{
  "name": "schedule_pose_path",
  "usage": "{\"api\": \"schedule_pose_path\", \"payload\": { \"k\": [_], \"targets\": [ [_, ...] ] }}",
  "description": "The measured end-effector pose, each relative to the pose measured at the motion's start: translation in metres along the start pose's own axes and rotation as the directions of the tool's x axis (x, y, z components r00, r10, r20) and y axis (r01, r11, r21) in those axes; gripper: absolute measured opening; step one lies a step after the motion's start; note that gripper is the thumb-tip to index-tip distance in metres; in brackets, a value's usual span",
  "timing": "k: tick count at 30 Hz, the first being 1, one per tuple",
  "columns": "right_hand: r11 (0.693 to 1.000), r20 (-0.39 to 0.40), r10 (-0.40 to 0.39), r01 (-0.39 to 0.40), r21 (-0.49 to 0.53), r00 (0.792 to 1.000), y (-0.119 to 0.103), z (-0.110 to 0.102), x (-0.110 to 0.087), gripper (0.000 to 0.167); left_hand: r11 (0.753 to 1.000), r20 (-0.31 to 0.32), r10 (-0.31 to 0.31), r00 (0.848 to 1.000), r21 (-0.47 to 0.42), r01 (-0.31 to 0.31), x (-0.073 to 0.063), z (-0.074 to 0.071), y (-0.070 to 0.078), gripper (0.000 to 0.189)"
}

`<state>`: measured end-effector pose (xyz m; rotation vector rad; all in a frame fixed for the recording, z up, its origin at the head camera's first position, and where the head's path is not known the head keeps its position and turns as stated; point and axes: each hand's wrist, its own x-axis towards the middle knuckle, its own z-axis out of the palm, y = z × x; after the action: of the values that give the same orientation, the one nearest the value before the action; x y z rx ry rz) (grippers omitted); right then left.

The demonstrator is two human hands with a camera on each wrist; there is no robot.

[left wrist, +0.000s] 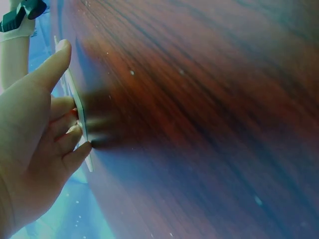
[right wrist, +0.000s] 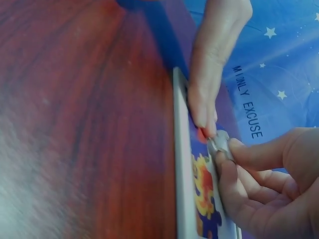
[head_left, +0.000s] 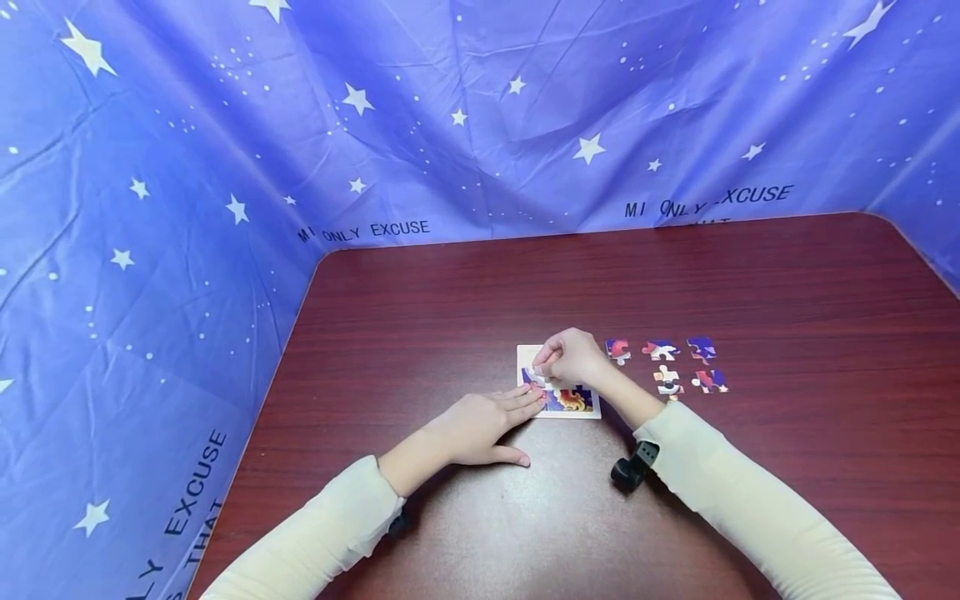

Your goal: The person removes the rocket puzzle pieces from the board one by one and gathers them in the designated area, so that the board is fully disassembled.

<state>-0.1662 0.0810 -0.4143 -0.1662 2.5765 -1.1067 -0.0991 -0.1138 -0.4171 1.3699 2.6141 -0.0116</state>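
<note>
Pinched tight in the right hand (right wrist: 301,191), right wrist view: one tilted puzzle piece (right wrist: 219,143) over the tray (right wrist: 183,174). Left wrist: left hand (left wrist: 30,129), relaxed, touches the tray. Head: piece's near tray's ten o'clock, spares (head_left: 663,350) at three; probably mid-fitting, next calls for aligning, pressing.

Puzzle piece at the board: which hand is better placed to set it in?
Probably the right hand: it already pinches the piece at the board, while the left hand rests its fingertips there, holding no piece.
</note>
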Motion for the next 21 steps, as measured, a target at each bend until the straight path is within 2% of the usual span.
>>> {"api": "schedule_pose_path", "payload": {
  "k": [4, 6, 16, 21],
  "targets": [
    [0.997, -0.112, -0.07, 0.068, -0.023, 0.991, -0.002, -0.002, 0.0, 0.006, 1.0, 0.012, -0.009, 1.0, -0.025, 0.01, -0.001, 0.001, 0.0, 0.079],
    [0.997, -0.131, -0.082, 0.081, -0.016, 0.988, -0.004, -0.004, -0.001, 0.006, 0.999, 0.015, -0.01, 1.0, -0.036, 0.01, -0.001, 0.001, 0.0, 0.079],
    [0.998, -0.112, -0.062, 0.065, 0.019, 0.992, 0.006, -0.007, -0.005, 0.011, 0.999, -0.01, 0.006, 1.0, -0.041, -0.006, -0.001, 0.002, -0.002, 0.077],
    [0.994, -0.086, -0.008, 0.017, 0.104, 0.996, 0.013, -0.01, -0.006, 0.014, 0.999, -0.011, 0.004, 1.0, -0.032, -0.004, 0.0, 0.003, -0.002, 0.077]
  ]
}}
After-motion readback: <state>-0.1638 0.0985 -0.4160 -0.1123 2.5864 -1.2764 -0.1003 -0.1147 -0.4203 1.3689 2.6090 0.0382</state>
